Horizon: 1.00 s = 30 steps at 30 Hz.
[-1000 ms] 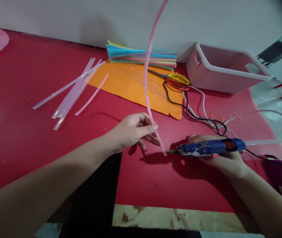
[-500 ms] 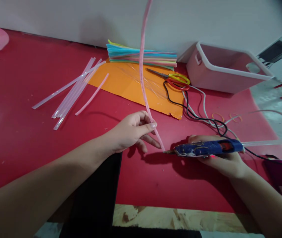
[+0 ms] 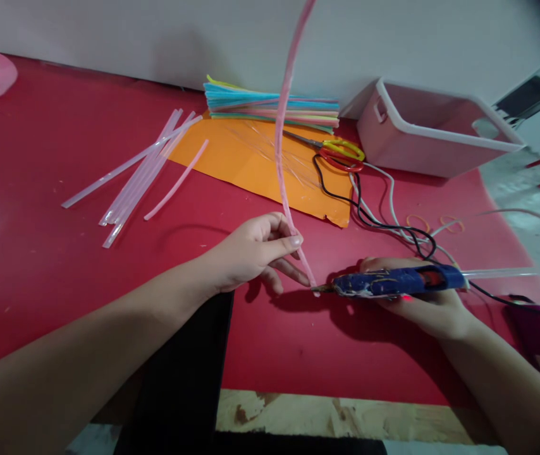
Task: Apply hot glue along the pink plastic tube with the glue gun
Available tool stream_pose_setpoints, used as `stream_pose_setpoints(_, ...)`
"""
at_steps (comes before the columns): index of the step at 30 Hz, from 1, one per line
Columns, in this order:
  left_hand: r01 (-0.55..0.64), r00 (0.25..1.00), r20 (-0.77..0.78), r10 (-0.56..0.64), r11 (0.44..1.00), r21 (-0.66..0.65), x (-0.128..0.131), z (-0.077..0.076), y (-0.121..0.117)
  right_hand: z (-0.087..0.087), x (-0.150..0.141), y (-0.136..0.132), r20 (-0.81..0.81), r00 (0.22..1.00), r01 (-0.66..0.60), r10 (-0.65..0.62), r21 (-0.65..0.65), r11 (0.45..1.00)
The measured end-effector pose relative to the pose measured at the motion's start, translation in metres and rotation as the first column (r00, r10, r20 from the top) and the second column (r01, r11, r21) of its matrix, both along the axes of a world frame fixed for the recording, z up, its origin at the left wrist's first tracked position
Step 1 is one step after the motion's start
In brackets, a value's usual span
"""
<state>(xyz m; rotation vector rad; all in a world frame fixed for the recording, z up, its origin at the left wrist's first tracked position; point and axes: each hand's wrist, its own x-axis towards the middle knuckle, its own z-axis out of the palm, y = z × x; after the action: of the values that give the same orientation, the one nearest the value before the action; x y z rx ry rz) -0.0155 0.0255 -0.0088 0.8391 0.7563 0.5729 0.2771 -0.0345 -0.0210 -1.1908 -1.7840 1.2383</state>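
Between thumb and fingers, my left hand (image 3: 270, 249) pinches a long pink pipe cleaner (image 3: 282, 139) near its lower end. The pipe cleaner rises in a curve past the top of the view. My right hand (image 3: 422, 306) is wrapped round a blue hot glue gun (image 3: 388, 282), lying on its side with the nozzle to the left. The nozzle tip meets the pipe cleaner's lower end, just below my left fingers. A clear glue stick (image 3: 511, 273) juts from the back of the gun. Part of my right hand is hidden behind the gun.
Glue sticks (image 3: 141, 167) and a short pink pipe cleaner (image 3: 177, 180) lie at left. Behind are an orange sheet (image 3: 251, 167), scissors (image 3: 341, 151), a stack of coloured pipe cleaners (image 3: 236, 101) and a pink bin (image 3: 412, 148). Cords (image 3: 379, 221) loop on the red table (image 3: 270, 354).
The upper part of the pipe cleaner has swung to the right. Its lower end has shifted slightly down, now past the nozzle tip. My right hand and the glue gun stay nearly still.
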Motion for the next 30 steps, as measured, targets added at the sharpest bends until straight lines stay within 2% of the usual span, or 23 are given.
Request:
stream_pose_setpoints(5,0.007,1.000,-0.011,-0.007,1.000,-0.002,-0.0002,0.0000,-0.0002,-0.0031,0.0038,0.0011,0.007,1.000,-0.009,0.010,-0.017,1.000)
stream_pose_setpoints(11,0.012,1.000,-0.016,-0.012,1.000,0.000,-0.0013,-0.0007,0.0000,0.0015,-0.0029,0.0016,-0.031,0.998,-0.062,0.061,-0.029,0.998)
stream_pose_setpoints(30,0.040,0.999,0.017,-0.041,0.999,0.036,-0.0014,-0.0021,-0.0007,0.0011,-0.0006,0.0023,-0.012,0.999,-0.043,0.043,-0.045,0.998)
